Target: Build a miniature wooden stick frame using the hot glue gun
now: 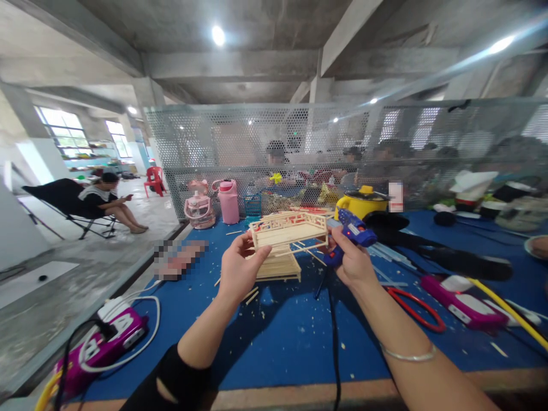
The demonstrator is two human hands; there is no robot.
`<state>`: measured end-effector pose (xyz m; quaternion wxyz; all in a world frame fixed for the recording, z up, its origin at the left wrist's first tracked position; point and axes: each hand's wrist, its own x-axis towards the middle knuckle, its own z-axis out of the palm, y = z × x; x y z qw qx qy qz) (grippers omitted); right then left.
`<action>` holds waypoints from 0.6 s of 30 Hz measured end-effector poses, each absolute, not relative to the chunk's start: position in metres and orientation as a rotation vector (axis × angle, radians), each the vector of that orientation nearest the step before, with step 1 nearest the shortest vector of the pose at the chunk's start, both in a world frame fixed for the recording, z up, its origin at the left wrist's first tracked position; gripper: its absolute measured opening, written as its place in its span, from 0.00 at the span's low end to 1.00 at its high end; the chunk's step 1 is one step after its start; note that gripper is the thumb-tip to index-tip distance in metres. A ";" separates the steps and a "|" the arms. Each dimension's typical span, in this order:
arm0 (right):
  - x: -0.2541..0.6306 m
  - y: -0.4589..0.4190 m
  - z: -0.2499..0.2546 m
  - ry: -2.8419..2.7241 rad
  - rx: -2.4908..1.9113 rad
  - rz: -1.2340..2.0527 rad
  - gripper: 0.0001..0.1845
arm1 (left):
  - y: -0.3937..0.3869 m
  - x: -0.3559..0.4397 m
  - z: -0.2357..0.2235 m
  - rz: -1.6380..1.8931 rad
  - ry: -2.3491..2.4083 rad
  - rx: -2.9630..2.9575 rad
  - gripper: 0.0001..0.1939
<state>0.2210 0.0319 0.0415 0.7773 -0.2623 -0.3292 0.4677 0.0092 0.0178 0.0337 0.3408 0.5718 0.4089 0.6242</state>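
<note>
Starting big, with the blue tabletop [265, 354], littered with loose stick offcuts [252, 297]: could stick debris to any wet glue on touching down. Now just below the clock's hub, raised clear of the table: a miniature bed-like wooden-stick frame [289, 234]. Could rack or crack under too hard a squeeze from the left hand [242, 268] at seven o'clock, closed thumb over fingers on the near left corner. Could also knock the slatted wooden piece [276, 269] at six o'clock by dipping. Over to four o'clock, to the right hand [355, 262], wrapped round a blue glue gun [363, 235] beside the frame's right end; cannot tell about fingertip contact with the wood. Could smear glue with a slip. And at five o'clock, a thin black cord [335, 342]: could snag and tug the gun off line.

Now for looks: pale, bare, boxy; flat deck, low openwork railing, slim legs, tiny crosspieces.
</note>
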 end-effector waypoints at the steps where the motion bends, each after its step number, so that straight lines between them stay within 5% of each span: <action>1: 0.220 0.031 0.042 -0.727 -0.557 1.005 0.13 | 0.018 0.009 0.034 1.623 1.035 1.454 0.23; 9: 0.220 0.025 0.045 -0.845 -0.521 0.950 0.14 | 0.017 0.003 0.040 1.615 0.861 1.300 0.20; 18: 0.223 0.023 0.047 -0.974 -0.510 0.953 0.16 | 0.023 -0.003 0.040 1.619 0.728 1.158 0.28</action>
